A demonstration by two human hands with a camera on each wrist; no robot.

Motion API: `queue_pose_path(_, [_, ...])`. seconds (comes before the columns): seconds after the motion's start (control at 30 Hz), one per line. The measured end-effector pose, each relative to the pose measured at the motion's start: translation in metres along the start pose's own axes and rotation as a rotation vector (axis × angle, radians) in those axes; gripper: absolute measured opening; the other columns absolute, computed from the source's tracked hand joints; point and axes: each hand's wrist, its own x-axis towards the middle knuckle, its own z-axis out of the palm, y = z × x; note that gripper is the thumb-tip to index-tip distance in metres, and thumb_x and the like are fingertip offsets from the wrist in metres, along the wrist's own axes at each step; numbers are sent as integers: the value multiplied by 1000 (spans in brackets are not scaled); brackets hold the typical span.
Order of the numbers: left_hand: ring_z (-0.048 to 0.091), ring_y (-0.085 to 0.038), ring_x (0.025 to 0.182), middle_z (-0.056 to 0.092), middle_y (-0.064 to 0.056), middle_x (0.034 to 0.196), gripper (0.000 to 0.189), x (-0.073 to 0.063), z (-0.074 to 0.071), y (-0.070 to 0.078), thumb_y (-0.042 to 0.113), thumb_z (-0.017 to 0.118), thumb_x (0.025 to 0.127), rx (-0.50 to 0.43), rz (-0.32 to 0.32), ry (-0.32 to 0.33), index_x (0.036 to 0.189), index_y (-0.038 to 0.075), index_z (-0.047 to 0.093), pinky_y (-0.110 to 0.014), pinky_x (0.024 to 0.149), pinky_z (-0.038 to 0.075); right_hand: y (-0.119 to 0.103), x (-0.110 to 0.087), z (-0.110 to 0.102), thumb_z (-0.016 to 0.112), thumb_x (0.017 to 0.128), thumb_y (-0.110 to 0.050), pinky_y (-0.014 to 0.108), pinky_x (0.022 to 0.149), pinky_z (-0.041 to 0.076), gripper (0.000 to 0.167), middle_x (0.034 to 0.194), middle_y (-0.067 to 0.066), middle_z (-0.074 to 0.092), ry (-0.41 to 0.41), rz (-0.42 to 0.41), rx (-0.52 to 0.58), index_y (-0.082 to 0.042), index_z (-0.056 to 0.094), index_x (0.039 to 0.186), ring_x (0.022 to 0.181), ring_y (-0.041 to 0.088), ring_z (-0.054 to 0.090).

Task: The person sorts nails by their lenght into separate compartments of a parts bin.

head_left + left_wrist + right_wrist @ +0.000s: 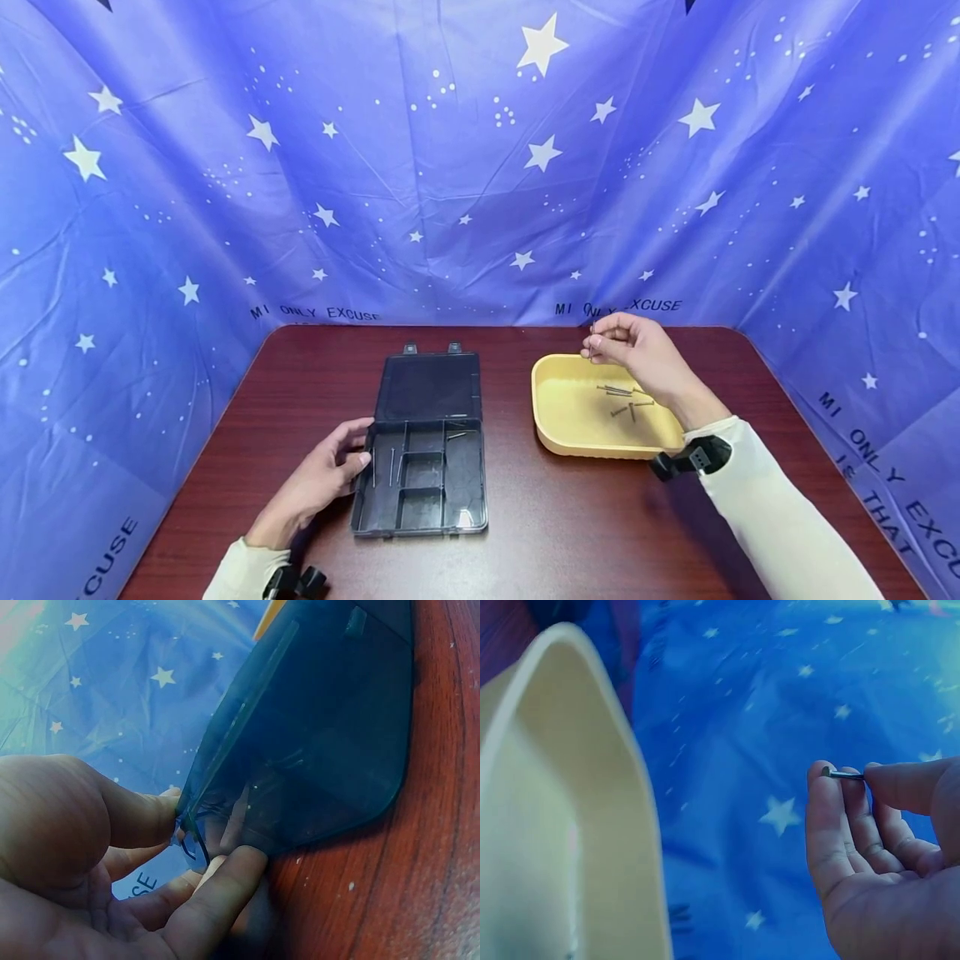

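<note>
Above the far side of a yellow tray (pixel 555 417), my right hand (pixel 637 354) pinches a nail (pixel 845 775) between thumb and fingers. The nail's flat head shows in the right wrist view. Several more nails (pixel 618 391) lie scattered on the tray's floor. My left hand (pixel 326 475) holds the left wall of a dark see-through compartment box (pixel 465 475), thumb at the rim and fingers along the side. The box's lid (pixel 427 387) is laid back, away from me. A few nails (pixel 393 467) are in its long left compartment, and others (pixel 456 435) are at the top right.
Both containers stand on a dark red wooden table (pixel 517 517), the box left of the tray with a strip of tabletop between them. A blue curtain with white stars (pixel 480 208) hangs along the table's back and sides.
</note>
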Motion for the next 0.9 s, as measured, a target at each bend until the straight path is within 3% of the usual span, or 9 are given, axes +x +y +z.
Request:
queue_pose_path(0.23, [64, -28, 113, 47, -30, 151, 56, -1, -1, 1, 1, 56, 107, -2, 3, -2, 160, 12, 39, -45, 87, 61, -24, -5, 12, 65, 102, 3, 30, 82, 64, 7, 94, 6, 79, -23, -78, 181, 0, 65, 107, 88, 16, 78])
queue_pose_path(0.37, [64, -28, 112, 47, -29, 150, 56, -1, 0, 1, 1, 56, 107, 4, -2, 0, 159, 12, 40, -46, 86, 62, -32, -9, 17, 64, 101, 6, 29, 82, 63, 8, 94, 6, 79, -41, -101, 245, 2, 64, 109, 88, 15, 78])
queue_pose_path(0.63, [63, -28, 113, 47, -29, 151, 56, -3, 1, 2, 1, 56, 107, 10, -7, 6, 159, 12, 40, -47, 87, 61, -37, -12, 28, 63, 101, 7, 32, 83, 64, 11, 94, 4, 79, -55, -110, 221, -2, 65, 107, 88, 15, 78])
queue_pose_path(0.9, [64, -28, 111, 47, -30, 150, 56, -1, 0, 2, 0, 55, 107, 4, 0, -1, 159, 11, 39, -45, 86, 61, -38, -17, 56, 63, 101, 7, 31, 83, 64, 12, 97, 4, 78, -88, -66, 175, -1, 63, 109, 87, 14, 77])
